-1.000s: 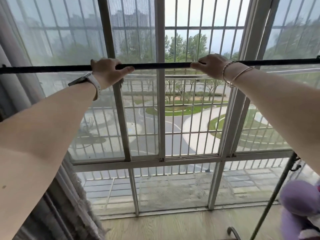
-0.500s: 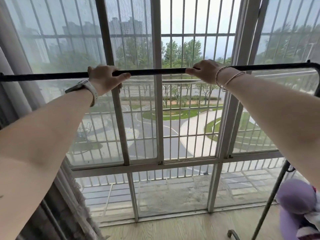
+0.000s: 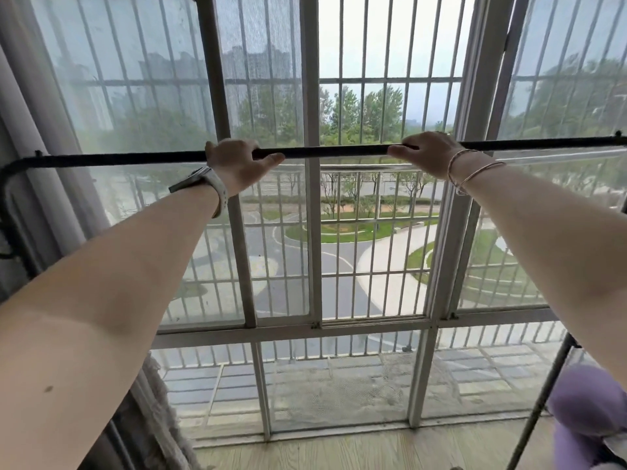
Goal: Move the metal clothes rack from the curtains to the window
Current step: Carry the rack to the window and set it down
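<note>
The metal clothes rack's black top bar (image 3: pixel 334 151) runs level across the view in front of the window (image 3: pixel 314 232). My left hand (image 3: pixel 237 164) grips the bar left of centre, a watch on its wrist. My right hand (image 3: pixel 425 152) grips it right of centre, with bracelets on the wrist. The bar bends down at the far left corner (image 3: pixel 8 174) beside the grey curtains (image 3: pixel 37 137). A rack leg (image 3: pixel 543 395) slants down at the lower right. The rack's base is out of view.
The window has white frames and outer security bars; its sill meets a wooden floor (image 3: pixel 339 449). A purple plush toy (image 3: pixel 590 412) lies at the lower right by the rack leg. Curtain folds hang down the left edge.
The bar sits lower in the view and its left bend has come into sight, so the rack has shifted right relative to the view. Both hands keep their grip.
</note>
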The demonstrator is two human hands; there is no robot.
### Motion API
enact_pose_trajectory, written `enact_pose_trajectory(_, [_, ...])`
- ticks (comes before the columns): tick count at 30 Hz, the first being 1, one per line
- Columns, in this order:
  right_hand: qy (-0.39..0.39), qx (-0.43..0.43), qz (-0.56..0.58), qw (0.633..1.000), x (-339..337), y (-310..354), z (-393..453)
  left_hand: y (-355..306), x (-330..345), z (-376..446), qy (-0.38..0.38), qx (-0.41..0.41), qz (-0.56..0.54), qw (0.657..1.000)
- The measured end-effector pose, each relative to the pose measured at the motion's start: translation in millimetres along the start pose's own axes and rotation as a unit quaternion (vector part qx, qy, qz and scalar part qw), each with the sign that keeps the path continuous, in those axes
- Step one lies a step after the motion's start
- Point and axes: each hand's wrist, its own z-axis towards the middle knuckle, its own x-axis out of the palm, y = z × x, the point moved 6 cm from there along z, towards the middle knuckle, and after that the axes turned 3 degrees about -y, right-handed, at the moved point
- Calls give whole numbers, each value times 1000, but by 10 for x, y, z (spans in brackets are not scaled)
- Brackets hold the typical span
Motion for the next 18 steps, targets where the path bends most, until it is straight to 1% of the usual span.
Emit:
enact_pose_trajectory(6, [-14, -7, 6, 1000, -104, -255, -72, -301, -35, -63, -8, -14, -3, 1000])
enact_pose_trajectory(15, [-15, -20, 9, 1000, -103, -418, -32, -405, -42, -94, 0, -30, -9, 1000])
enact_pose_trajectory(18, [-20, -25, 2, 999, -69, -375, -12, -336, -24, -83, 15, -34, 3, 999])
